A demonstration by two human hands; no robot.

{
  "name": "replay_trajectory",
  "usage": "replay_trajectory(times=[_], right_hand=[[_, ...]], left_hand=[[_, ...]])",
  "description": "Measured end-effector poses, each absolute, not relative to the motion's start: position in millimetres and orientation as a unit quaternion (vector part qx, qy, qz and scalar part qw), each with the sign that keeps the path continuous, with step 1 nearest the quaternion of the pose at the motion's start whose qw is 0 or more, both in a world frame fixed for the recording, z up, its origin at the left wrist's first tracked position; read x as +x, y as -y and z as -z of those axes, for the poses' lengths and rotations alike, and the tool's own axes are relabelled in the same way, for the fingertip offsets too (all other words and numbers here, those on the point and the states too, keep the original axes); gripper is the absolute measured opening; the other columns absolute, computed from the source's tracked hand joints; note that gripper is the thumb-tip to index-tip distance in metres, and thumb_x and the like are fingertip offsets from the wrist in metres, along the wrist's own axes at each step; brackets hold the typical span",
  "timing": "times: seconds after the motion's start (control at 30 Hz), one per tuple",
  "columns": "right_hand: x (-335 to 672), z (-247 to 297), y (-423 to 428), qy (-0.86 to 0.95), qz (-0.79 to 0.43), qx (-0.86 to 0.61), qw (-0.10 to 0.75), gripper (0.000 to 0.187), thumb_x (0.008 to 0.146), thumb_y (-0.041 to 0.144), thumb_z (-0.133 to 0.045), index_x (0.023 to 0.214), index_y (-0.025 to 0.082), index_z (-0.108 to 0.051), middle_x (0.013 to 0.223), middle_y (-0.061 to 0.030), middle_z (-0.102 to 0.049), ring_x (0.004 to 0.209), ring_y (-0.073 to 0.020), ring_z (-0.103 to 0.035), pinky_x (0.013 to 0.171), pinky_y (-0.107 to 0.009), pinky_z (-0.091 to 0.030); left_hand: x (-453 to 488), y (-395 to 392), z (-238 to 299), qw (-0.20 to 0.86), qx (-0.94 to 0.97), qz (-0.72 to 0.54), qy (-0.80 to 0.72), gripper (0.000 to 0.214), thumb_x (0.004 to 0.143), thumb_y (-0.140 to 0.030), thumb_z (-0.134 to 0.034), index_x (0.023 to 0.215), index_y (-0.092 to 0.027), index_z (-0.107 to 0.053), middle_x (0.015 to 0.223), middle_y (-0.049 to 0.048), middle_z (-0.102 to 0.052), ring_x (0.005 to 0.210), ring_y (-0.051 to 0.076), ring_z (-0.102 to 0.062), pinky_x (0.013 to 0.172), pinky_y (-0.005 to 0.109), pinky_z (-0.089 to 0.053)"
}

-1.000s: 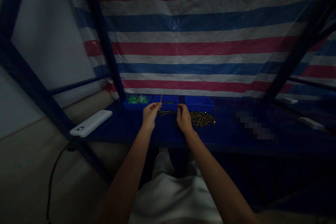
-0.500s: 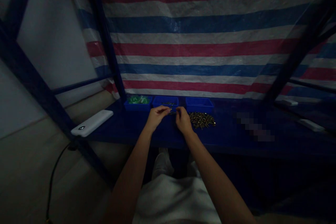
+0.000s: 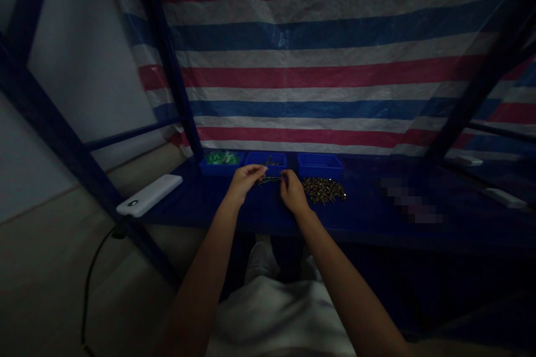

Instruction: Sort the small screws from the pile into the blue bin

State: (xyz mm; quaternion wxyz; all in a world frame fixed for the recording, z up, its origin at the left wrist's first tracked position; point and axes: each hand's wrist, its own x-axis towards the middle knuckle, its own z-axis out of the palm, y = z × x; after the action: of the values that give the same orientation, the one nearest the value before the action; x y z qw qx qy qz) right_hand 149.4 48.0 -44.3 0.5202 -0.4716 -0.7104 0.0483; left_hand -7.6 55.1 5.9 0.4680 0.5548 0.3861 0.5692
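My left hand (image 3: 243,183) is closed in a pinch, thumb against fingers, above the bench just in front of the middle blue tray (image 3: 253,164). What it pinches is too small to make out. A few centimetres to the right, my right hand (image 3: 293,192) has its fingers curled together, their tips partly hidden. Several thin, dark, rod-like metal pieces (image 3: 270,179) show between the hands, reaching to the right fingertips; whether they are held or lie on the bench is unclear. Beside my right hand lies a heap of small brass-coloured metal parts (image 3: 323,189).
A blue tray (image 3: 215,169) at left holds green and white pieces; another blue tray (image 3: 320,170) stands behind the heap. On the dark blue bench (image 3: 360,217) a white device (image 3: 153,194) lies at left. Blue posts (image 3: 170,61) and a striped sheet (image 3: 293,78) border the bench.
My left hand has drawn slightly left, away from my right hand, widening the gap. More of the thin metal pieces now shows between them. My right hand stays nearly in place.
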Motion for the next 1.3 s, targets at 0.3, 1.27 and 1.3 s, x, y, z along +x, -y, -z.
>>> replay_trajectory(times=[0.3, 1.27, 1.3], right_hand=[[148, 40, -45, 0.722, -0.052, -0.475, 0.500, 0.024, 0.083, 0.017, -0.033, 0.100, 0.016, -0.051, 0.097, -0.0107, -0.057, 0.090, -0.0200, -0.056, 0.082, -0.034, -0.044], [95, 27, -69, 0.774, 0.011, -0.599, 0.205, 0.016, 0.084, 0.014, -0.043, 0.094, 0.013, -0.055, 0.099, -0.0151, -0.058, 0.091, -0.0226, -0.058, 0.074, -0.032, -0.045], [95, 27, -70, 0.774, 0.011, -0.600, 0.202, 0.016, 0.083, 0.013, -0.043, 0.094, 0.013, -0.055, 0.100, -0.0151, -0.059, 0.091, -0.0227, -0.058, 0.074, -0.032, -0.045]], left_hand=[[-4, -110, -19, 0.441, 0.510, -0.565, -0.476, 0.022, 0.061, -0.032, -0.068, 0.070, -0.013, -0.062, 0.055, 0.0000, -0.057, 0.037, 0.005, -0.042, 0.036, 0.019, -0.020], [-16, -54, 45, 0.132, 0.583, -0.532, -0.600, 0.015, 0.073, -0.024, -0.051, 0.080, -0.019, -0.063, 0.057, -0.0001, -0.057, 0.057, 0.014, -0.054, 0.058, 0.024, -0.036], [-16, -54, 45, 0.130, 0.583, -0.532, -0.601, 0.015, 0.073, -0.024, -0.051, 0.080, -0.019, -0.063, 0.056, -0.0001, -0.057, 0.057, 0.014, -0.054, 0.058, 0.024, -0.036]])
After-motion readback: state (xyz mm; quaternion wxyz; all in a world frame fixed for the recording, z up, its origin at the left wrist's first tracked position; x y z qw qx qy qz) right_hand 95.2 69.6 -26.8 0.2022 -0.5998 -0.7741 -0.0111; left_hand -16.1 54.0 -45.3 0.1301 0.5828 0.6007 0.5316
